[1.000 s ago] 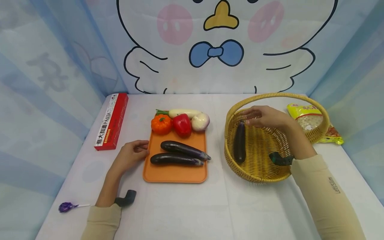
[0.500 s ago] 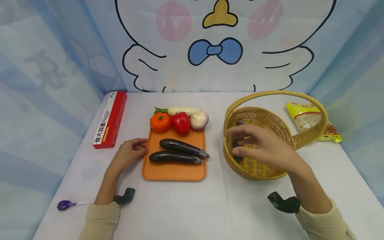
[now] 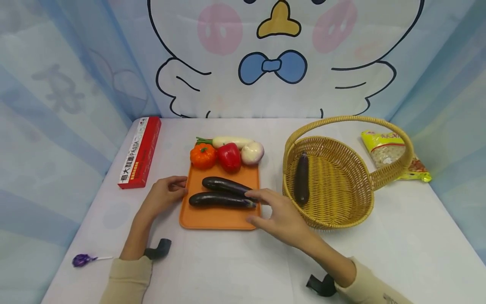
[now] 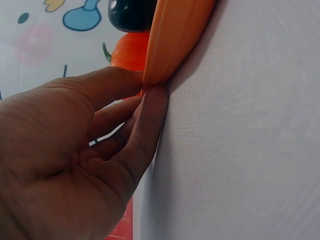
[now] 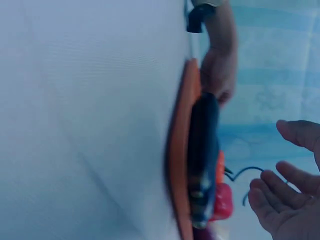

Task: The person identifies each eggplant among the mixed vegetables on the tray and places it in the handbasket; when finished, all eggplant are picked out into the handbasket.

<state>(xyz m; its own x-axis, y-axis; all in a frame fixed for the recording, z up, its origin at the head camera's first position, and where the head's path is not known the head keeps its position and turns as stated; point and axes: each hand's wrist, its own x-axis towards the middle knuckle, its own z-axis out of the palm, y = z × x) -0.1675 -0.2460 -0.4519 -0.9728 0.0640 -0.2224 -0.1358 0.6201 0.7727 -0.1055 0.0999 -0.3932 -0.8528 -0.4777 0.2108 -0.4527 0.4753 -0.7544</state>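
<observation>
Nearest, on the counter (image 3: 243, 266): right sleeve (image 3: 370, 287), bearing a dark printed mark, not legible. Purple-wrapped lollipop (image 3: 81, 260) lies at the left, stick pointing right.

Right hand (image 3: 282, 215) is at the right edge of the orange tray (image 3: 216, 221), fingers apart, holding nothing. Half a second earlier it was over the wicker basket (image 3: 334, 211); it has since moved left, beside the stem ends of the two eggplants. Left hand (image 3: 163, 196) is unchanged in position, thumb and fingers pinching the tray's left rim.

Near eggplant (image 3: 220, 200) and far eggplant (image 3: 224, 185) lie side by side on the tray, unmoved, stem ends to the right. Third eggplant (image 3: 302, 179), partly covered by the hand in the previous frame, now shows in full along the basket's left wall.

At the tray's far edge: orange pumpkin (image 3: 203, 156), red pepper (image 3: 229, 157), purple-and-white turnip (image 3: 252, 153), and white radish (image 3: 230, 142) behind them.

Far left, red box (image 3: 139, 152) reads "PASTA" and "意大利面"; its smaller print is illegible. Far right, behind the basket handle, yellow bag (image 3: 389, 147) carries red lettering, not clearly readable. Cartoon backdrop (image 3: 277, 97) hangs behind.
</observation>
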